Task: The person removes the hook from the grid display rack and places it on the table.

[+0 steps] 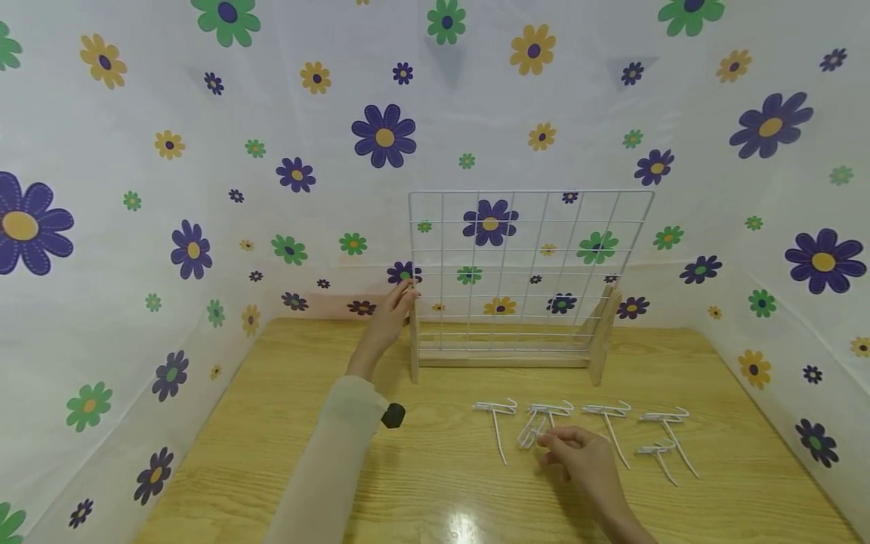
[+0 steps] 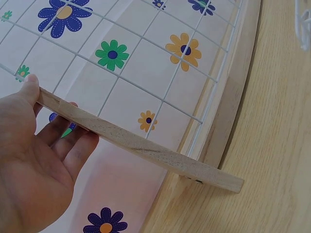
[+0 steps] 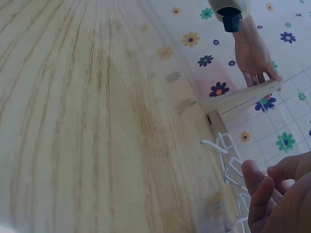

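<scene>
A white wire grid panel (image 1: 530, 264) stands in a wooden stand (image 1: 503, 361) toward the back of the table. My left hand (image 1: 389, 321) holds the top of the stand's left upright (image 2: 136, 141), thumb on the near side and fingers behind it. Several white wire hooks (image 1: 607, 412) lie in a row in front of the stand. My right hand (image 1: 583, 459) is over the row, its fingertips pinching a small white hook (image 1: 530, 436) that sits tilted. The fingers partly hide this hook in the right wrist view.
A short white hook (image 1: 656, 449) lies at the right, before a longer one (image 1: 666, 418). The wood-grain table (image 1: 285, 453) meets a flower-patterned cloth (image 1: 306, 227) at the back and sides. A dark piece (image 1: 393, 415) sticks out at the left sleeve (image 1: 333, 446).
</scene>
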`<state>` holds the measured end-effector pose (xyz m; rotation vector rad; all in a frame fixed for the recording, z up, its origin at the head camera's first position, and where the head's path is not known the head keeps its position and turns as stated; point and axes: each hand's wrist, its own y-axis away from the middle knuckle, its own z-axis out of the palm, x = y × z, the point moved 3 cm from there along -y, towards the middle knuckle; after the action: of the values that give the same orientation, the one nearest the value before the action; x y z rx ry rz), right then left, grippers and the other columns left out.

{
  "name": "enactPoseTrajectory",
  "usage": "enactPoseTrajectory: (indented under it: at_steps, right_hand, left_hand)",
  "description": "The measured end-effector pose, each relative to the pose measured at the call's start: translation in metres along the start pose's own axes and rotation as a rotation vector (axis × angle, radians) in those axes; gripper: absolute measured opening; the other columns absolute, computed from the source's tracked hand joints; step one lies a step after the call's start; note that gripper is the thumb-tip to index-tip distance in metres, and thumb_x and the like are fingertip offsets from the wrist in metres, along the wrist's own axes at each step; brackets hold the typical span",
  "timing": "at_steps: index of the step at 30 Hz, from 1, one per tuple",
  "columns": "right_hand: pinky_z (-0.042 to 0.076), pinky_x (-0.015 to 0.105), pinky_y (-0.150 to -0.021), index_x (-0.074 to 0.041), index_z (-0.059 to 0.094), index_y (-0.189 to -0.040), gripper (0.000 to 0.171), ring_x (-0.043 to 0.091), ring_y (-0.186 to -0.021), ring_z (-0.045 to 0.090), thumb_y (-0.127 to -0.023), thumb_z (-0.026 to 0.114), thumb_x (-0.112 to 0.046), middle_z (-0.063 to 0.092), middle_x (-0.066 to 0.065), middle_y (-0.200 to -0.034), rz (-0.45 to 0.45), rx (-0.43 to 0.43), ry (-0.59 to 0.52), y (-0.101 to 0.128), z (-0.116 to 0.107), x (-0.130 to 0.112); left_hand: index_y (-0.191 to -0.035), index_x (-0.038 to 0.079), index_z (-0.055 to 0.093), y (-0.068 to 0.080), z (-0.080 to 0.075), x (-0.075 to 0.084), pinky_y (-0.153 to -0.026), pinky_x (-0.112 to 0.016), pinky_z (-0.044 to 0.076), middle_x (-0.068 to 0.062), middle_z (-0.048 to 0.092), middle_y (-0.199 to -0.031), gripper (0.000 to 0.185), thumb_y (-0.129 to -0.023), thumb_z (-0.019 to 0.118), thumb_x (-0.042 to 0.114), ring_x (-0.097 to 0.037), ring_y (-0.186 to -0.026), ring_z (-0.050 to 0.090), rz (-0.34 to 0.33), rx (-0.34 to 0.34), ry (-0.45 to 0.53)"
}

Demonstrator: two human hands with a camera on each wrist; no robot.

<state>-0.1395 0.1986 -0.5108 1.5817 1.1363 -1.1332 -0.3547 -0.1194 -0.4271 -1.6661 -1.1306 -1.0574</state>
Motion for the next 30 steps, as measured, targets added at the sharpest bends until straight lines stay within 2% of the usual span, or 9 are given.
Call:
enactPoseTrajectory:
  at_steps: [6, 14, 19, 22, 26, 28, 30]
  right_hand:
    - [0.05, 0.019, -0.052, 0.009, 0.068, -0.112, 0.024, 0.02, -0.073, 0.074, -0.096, 0.072, -0.008, 0.077, 0.016, -0.102, -0.008, -0.006, 0.008, 0.0012, 0.0015, -0.0007]
    - [0.05, 0.021, -0.053, 0.007, 0.068, -0.116, 0.027, 0.019, -0.075, 0.074, -0.097, 0.072, -0.012, 0.078, 0.013, -0.102, 0.024, 0.001, 0.054, 0.0005, 0.0041, 0.0025]
    - [0.043, 0.017, -0.045, 0.008, 0.069, -0.115, 0.025, 0.019, -0.072, 0.073, -0.097, 0.071, -0.01, 0.078, 0.012, -0.099, 0.007, 0.008, 0.069, 0.0009, 0.0052, 0.0029]
    - [0.036, 0.013, -0.04, 0.01, 0.069, -0.113, 0.023, 0.014, -0.059, 0.067, -0.097, 0.07, -0.006, 0.078, 0.012, -0.093, -0.031, 0.013, 0.108, 0.0012, 0.0056, 0.0017]
    - [0.03, 0.012, -0.037, 0.01, 0.072, -0.109, 0.019, 0.007, -0.043, 0.049, -0.096, 0.071, -0.004, 0.074, 0.009, -0.075, -0.085, 0.017, 0.201, 0.0031, 0.0069, -0.0014]
    - [0.032, 0.012, -0.039, 0.008, 0.074, -0.105, 0.017, 0.007, -0.044, 0.049, -0.095, 0.072, -0.005, 0.072, 0.006, -0.068, -0.116, 0.021, 0.262, 0.0045, 0.0079, -0.0032]
    - [0.04, 0.013, -0.046, 0.007, 0.075, -0.101, 0.015, 0.009, -0.049, 0.056, -0.094, 0.072, -0.006, 0.069, 0.002, -0.063, -0.147, 0.028, 0.329, 0.0062, 0.0089, -0.0045]
  left_hand:
    - [-0.164, 0.019, 0.031, 0.0006, -0.0007, -0.0001, -0.114, -0.052, 0.044, -0.014, 0.048, -0.156, 0.055, -0.113, 0.038, 0.04, -0.036, -0.147, 0.038, 0.002, -0.003, 0.006]
    - [-0.164, 0.019, 0.033, 0.0009, -0.0006, 0.0007, -0.114, -0.052, 0.044, -0.014, 0.049, -0.156, 0.054, -0.113, 0.039, 0.039, -0.036, -0.147, 0.039, 0.0, -0.001, 0.01]
    - [-0.164, 0.019, 0.032, 0.0019, 0.0002, 0.0016, -0.114, -0.052, 0.044, -0.015, 0.048, -0.155, 0.054, -0.114, 0.038, 0.039, -0.035, -0.147, 0.039, -0.006, -0.005, 0.009]
    - [-0.164, 0.019, 0.032, 0.0017, 0.0003, 0.0013, -0.114, -0.052, 0.044, -0.015, 0.049, -0.155, 0.054, -0.114, 0.038, 0.039, -0.035, -0.147, 0.039, -0.005, -0.004, 0.012]
    - [-0.163, 0.02, 0.033, 0.0014, 0.0, 0.0006, -0.114, -0.053, 0.044, -0.016, 0.049, -0.155, 0.053, -0.114, 0.038, 0.038, -0.036, -0.146, 0.04, 0.003, -0.001, 0.015]
    - [-0.163, 0.02, 0.034, 0.0011, 0.0, 0.0001, -0.114, -0.053, 0.044, -0.016, 0.049, -0.155, 0.053, -0.114, 0.038, 0.038, -0.036, -0.146, 0.04, 0.006, -0.001, 0.019]
    - [-0.163, 0.02, 0.034, 0.0011, 0.0003, 0.0006, -0.114, -0.053, 0.044, -0.016, 0.049, -0.154, 0.053, -0.114, 0.039, 0.038, -0.036, -0.146, 0.04, 0.005, -0.001, 0.023]
